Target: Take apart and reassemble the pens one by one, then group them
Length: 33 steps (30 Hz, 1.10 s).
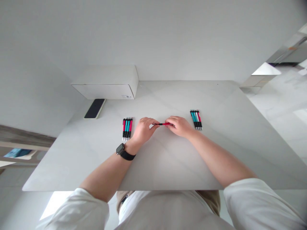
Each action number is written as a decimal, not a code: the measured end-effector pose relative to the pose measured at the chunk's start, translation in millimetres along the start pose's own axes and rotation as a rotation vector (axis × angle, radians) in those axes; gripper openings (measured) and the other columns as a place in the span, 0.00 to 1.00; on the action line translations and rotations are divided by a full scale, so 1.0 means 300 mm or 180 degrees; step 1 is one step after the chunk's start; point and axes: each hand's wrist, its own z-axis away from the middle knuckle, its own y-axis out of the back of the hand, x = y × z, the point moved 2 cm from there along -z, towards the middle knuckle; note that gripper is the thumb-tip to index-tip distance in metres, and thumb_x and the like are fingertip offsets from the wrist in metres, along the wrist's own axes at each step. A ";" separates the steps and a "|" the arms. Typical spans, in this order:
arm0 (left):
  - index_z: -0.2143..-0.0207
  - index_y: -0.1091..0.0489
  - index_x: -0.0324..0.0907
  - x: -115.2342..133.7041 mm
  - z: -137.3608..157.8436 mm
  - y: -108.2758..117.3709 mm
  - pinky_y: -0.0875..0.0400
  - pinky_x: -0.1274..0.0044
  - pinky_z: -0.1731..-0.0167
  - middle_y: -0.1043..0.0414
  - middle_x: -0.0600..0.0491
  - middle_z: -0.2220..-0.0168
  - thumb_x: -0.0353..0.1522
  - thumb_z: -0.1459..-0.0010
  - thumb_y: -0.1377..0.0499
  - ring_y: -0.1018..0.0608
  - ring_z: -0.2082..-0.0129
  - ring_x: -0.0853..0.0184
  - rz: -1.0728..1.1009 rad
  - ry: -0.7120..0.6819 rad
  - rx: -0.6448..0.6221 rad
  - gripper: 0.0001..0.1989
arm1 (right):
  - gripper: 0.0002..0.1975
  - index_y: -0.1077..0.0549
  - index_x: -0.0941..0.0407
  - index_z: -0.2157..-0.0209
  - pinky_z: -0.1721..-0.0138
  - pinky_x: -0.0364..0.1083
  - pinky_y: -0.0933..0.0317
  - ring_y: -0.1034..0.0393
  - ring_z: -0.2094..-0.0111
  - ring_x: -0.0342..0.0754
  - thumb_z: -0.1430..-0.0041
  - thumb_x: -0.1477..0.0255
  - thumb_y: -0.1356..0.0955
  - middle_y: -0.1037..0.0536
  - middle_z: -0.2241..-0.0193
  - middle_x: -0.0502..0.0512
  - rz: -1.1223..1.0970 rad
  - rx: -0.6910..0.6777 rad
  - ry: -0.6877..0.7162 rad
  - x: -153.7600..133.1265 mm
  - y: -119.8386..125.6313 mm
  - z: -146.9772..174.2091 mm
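Observation:
Between my hands a red and black pen (164, 124) lies nearly level, sideways across my view. My left hand (145, 128) pinches its dark end. On the red end, the fingers of my right hand (179, 125) are closed. Just left of my left hand, a row of several red and teal pens (127, 129) lies side by side, tips toward me. Another row of several pens (196, 119), teal, white and red, lies beyond my right hand to the right. Both rows rest apart from my hands.
A white marbled table (172, 166) carries everything, with a wall behind it. At the back left stands a white box (105, 91). A phone (95, 108) lies in front of the box. A black watch (122, 150) is on my left wrist.

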 end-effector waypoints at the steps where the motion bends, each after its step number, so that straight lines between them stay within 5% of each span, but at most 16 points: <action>1: 0.58 0.20 0.48 0.001 0.000 0.000 0.27 0.64 0.51 0.17 0.52 0.59 0.36 0.35 0.35 0.19 0.57 0.59 -0.0001 0.0002 -0.0002 0.05 | 0.06 0.22 0.51 0.59 0.60 0.46 0.40 0.27 0.61 0.51 0.30 0.68 0.32 0.20 0.63 0.55 0.0015 -0.0013 0.0004 -0.001 0.002 -0.001; 10: 0.58 0.21 0.47 -0.002 0.000 0.004 0.27 0.64 0.51 0.18 0.52 0.60 0.36 0.35 0.35 0.20 0.57 0.58 -0.0014 0.0034 0.0109 0.04 | 0.07 0.20 0.51 0.58 0.58 0.48 0.37 0.26 0.61 0.50 0.33 0.65 0.30 0.19 0.62 0.55 -0.0349 0.0049 -0.0229 0.011 0.010 0.000; 16: 0.56 0.22 0.48 0.011 0.004 0.018 0.25 0.66 0.53 0.18 0.52 0.59 0.39 0.34 0.37 0.19 0.57 0.60 0.0104 0.0357 0.0208 0.08 | 0.16 0.22 0.51 0.56 0.62 0.47 0.31 0.26 0.65 0.47 0.42 0.59 0.24 0.20 0.64 0.52 -0.2249 0.0690 -0.1210 0.081 0.030 -0.013; 22: 0.55 0.22 0.48 0.057 0.008 0.008 0.27 0.67 0.49 0.17 0.51 0.56 0.42 0.30 0.42 0.19 0.56 0.60 0.0327 -0.0176 -0.0387 0.12 | 0.22 0.23 0.50 0.53 0.58 0.50 0.24 0.23 0.59 0.49 0.45 0.55 0.23 0.21 0.59 0.53 -0.4020 0.0723 -0.1586 0.073 0.001 -0.026; 27: 0.53 0.22 0.48 0.037 0.008 0.002 0.28 0.67 0.48 0.18 0.50 0.55 0.41 0.26 0.49 0.19 0.54 0.60 0.0300 -0.0147 -0.0324 0.16 | 0.30 0.29 0.46 0.45 0.65 0.48 0.24 0.24 0.67 0.46 0.46 0.57 0.22 0.19 0.62 0.50 -0.4031 0.1200 -0.1904 0.126 -0.007 -0.021; 33: 0.53 0.22 0.48 0.007 0.011 -0.019 0.27 0.68 0.50 0.17 0.50 0.58 0.43 0.26 0.50 0.18 0.56 0.60 0.0175 -0.0108 -0.0356 0.18 | 0.25 0.29 0.47 0.51 0.66 0.45 0.25 0.25 0.66 0.45 0.47 0.56 0.22 0.21 0.64 0.48 -0.3873 0.1560 -0.1881 0.172 -0.010 -0.024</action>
